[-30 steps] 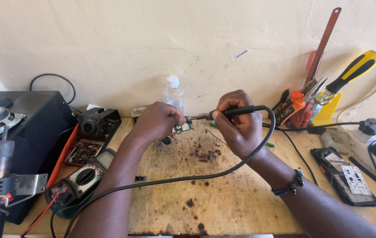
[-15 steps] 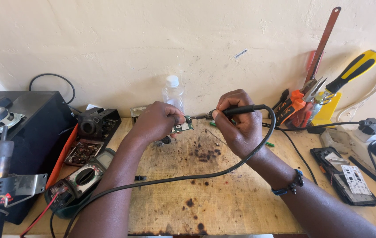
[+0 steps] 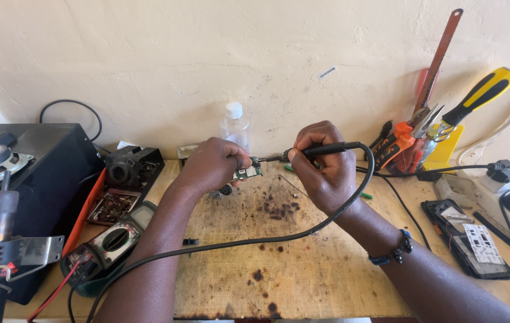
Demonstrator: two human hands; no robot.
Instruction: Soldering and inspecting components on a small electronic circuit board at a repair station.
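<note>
My left hand point(image 3: 212, 165) pinches a small green circuit board point(image 3: 249, 173) and holds it just above the stained wooden bench point(image 3: 279, 263). My right hand point(image 3: 322, 167) grips a black soldering iron point(image 3: 320, 150) like a pen, its metal tip touching the top edge of the board. The iron's black cable point(image 3: 267, 239) loops down from the handle, across the bench and off toward the lower left.
A clear plastic bottle point(image 3: 234, 127) stands behind the hands. At left are a black box point(image 3: 45, 161), a multimeter point(image 3: 108, 242) and a tray of small parts point(image 3: 111, 206). At right, pliers and screwdrivers point(image 3: 428, 131) lean on the wall beside an opened phone point(image 3: 467, 239).
</note>
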